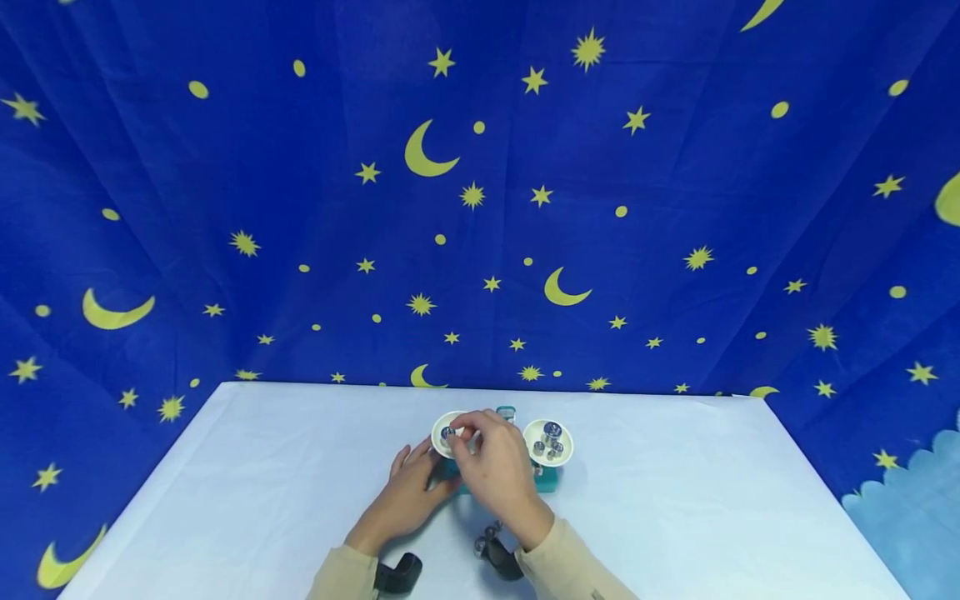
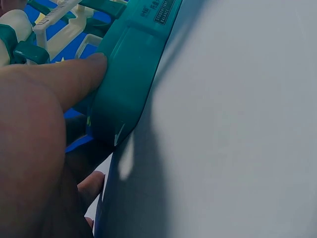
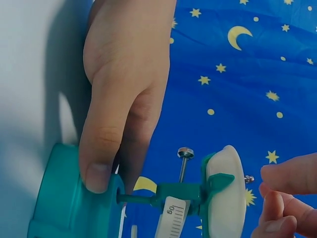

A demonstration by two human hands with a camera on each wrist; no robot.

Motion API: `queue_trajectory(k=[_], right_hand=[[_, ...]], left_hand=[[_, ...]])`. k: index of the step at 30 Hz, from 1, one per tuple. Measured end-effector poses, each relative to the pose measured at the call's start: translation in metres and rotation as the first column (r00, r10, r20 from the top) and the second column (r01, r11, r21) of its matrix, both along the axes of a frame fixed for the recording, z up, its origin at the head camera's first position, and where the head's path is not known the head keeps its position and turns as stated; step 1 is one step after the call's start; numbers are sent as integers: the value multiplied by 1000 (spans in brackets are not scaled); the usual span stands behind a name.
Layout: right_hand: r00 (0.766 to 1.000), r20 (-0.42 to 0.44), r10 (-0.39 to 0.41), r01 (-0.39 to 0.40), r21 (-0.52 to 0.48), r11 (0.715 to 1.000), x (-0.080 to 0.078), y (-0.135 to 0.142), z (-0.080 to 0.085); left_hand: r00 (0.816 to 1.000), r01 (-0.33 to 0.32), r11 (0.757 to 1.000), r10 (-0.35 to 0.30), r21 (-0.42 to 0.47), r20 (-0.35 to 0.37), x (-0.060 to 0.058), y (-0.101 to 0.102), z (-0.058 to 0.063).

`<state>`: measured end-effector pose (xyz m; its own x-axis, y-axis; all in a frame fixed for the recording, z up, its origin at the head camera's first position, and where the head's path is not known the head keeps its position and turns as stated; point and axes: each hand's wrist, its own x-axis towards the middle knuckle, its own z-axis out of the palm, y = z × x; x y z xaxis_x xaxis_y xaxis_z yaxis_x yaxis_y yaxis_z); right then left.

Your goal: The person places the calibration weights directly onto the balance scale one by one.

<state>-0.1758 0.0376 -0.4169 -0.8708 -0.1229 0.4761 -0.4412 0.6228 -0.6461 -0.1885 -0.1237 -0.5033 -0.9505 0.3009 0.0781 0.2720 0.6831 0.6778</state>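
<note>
A teal balance scale (image 2: 131, 64) with two white pans stands on the table. My left hand (image 1: 408, 498) grips the left end of its base, thumb (image 2: 81, 77) on top and the other fingers round the far side. Over the left pan (image 3: 237, 198) is my right hand (image 1: 498, 467), thumb and fingers slightly parted. Its fingertips (image 3: 270, 173) are right beside a small metal weight (image 1: 447, 433), with a narrow gap in the right wrist view. The right pan (image 1: 564, 458) carries several metal weights (image 1: 552, 431).
Several loose metal weights (image 1: 481, 546) lie on the white table (image 1: 675, 517) under my right wrist, beside a black wrist mount (image 1: 501, 563). Another black mount (image 1: 401, 575) is at the left wrist. Behind the table hangs a blue curtain (image 1: 330, 208) with yellow stars and moons.
</note>
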Motion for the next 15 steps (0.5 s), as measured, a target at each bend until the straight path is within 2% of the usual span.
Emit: queue_trajectory(k=[15], right_hand=[[999,8,40,-40,-32,999,14,19,-1]], left_hand=[[999,10,999,-9,35,-39,2,0,0]])
